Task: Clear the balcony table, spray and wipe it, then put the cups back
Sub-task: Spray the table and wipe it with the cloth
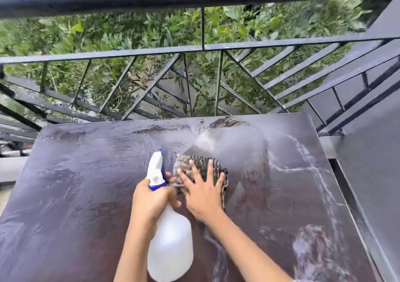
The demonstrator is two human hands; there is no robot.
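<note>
A cloth (pixel 200 171) lies mid-surface (pixel 86 184), pressed flat by the right hand (pixel 202 197), fingers (pixel 211 170) spread; beside it the left hand (pixel 151 201) clamps a sprayer (pixel 171 238), misting ahead. Best wiped in overlapping strokes through the streaks beyond the cloth.

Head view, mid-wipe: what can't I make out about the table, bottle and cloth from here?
- Spray bottle: liquid level unreadable through its cloudy wall; base cut off by the bottom edge.
- Cloth: mostly hidden under the right hand.
- Trigger: covered by the left hand fingers.
- Table: near edge out of frame; far right blurred by spray mist.
- Cups: not in view.
</note>
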